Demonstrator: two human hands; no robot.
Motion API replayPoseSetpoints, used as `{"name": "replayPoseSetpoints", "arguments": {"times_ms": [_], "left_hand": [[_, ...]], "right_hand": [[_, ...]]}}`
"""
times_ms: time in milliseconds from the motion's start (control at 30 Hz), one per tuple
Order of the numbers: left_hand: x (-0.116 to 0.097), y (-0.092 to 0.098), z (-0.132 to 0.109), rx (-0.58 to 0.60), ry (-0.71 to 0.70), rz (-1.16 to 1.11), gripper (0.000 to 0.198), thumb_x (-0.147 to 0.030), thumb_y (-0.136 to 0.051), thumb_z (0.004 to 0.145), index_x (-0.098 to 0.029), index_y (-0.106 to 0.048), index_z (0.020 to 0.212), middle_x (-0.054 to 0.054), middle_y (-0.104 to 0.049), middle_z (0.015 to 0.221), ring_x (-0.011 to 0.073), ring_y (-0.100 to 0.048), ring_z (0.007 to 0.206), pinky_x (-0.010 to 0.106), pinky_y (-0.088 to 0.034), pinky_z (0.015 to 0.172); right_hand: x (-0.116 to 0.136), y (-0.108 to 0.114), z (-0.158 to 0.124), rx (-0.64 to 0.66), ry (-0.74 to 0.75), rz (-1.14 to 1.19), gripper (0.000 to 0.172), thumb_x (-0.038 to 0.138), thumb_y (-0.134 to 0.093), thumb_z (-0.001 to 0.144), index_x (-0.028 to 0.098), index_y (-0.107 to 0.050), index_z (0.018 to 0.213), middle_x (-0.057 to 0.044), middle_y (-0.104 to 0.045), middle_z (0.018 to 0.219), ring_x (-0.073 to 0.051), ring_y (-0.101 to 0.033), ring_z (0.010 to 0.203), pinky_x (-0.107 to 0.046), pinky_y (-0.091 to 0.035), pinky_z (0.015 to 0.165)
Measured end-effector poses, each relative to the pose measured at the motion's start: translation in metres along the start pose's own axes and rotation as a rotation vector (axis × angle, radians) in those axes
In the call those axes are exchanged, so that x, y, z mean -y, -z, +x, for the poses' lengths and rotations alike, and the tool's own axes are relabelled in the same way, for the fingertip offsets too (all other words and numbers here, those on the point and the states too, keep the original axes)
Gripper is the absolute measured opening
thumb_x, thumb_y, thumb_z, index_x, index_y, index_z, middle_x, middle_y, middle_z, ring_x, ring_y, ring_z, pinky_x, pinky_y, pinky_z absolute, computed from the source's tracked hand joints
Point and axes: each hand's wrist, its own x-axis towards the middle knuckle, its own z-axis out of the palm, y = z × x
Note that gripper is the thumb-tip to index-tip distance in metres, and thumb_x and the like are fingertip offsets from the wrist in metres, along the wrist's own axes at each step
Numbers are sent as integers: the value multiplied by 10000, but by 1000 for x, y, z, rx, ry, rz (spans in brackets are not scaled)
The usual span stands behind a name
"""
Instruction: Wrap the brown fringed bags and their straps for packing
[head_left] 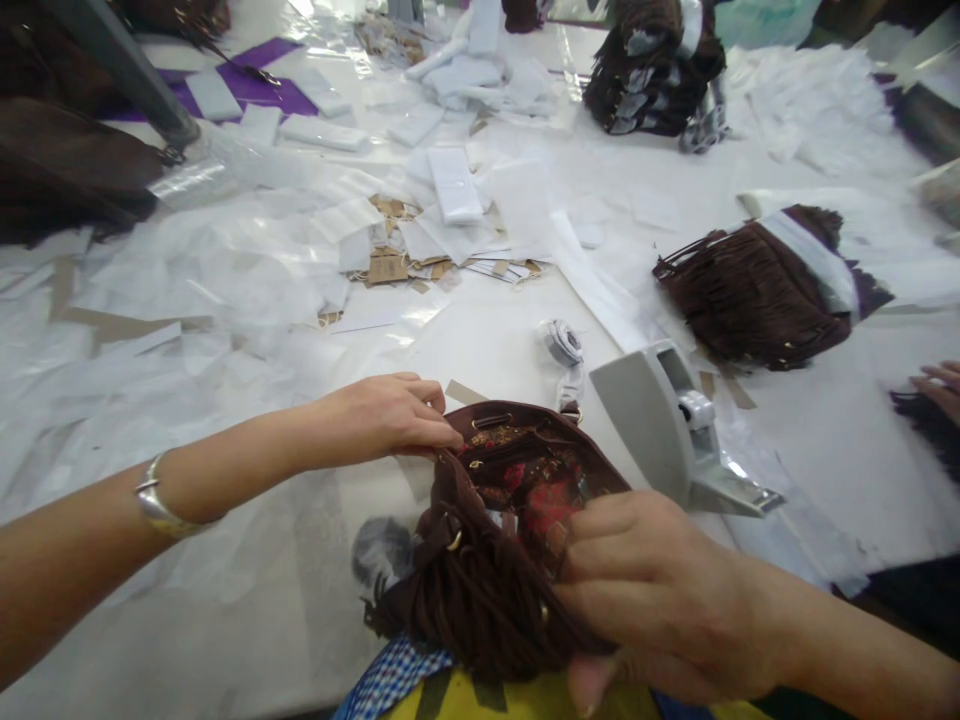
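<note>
A dark brown fringed handbag [487, 590] rests at the table's near edge with its mouth held wide. Inside shows a red floral lining with a zip pocket. My left hand [397, 415] pinches the bag's rim at its far left side, and a silver bracelet sits on that wrist. On the near right side, my right hand [645, 590] grips the rim, its thumb outside and its fingers curled over the edge. A roll of wrapped strap [561, 343] lies just beyond the bag, seemingly joined to its ring.
A grey tape dispenser [652, 420] stands right of the bag. Farther right lies a wrapped brown fringed bag [757, 290], with another person's hand [941, 390] at the edge. Paper tags [390, 262] and plastic sheets [187, 290] cover the left and middle. More bags [652, 70] stand behind.
</note>
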Motion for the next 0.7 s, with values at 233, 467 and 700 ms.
{"name": "replayPoseSetpoints", "arguments": {"times_ms": [233,467,700], "left_hand": [[12,-2,4,-7,41,-2,409,-1,-484,839,-294,-698,1028,-1,-738,880,173,-588,925,283,-436,842],[-42,16,3,65,56,-365,711,10,-530,630,-312,-584,1262,-15,-674,1235,221,-463,1315,435,-175,1204],[-35,-2,-17,96,183,-271,471,39,-484,637,-298,-686,896,-35,-747,849,169,-687,903,331,-410,1069]], "right_hand": [[-4,-2,0,-19,-15,-8,446,469,-481,981,169,-571,664,-11,-570,599,-134,-526,589,-265,-399,579],[-53,31,-14,15,-131,-52,540,572,-608,873,141,-596,1197,-133,-682,1148,-238,-596,1155,-453,-254,1143],[-90,34,-21,196,-230,-361,237,418,-647,888,181,-667,887,-41,-724,871,-198,-636,1001,-479,-273,1123]]}}
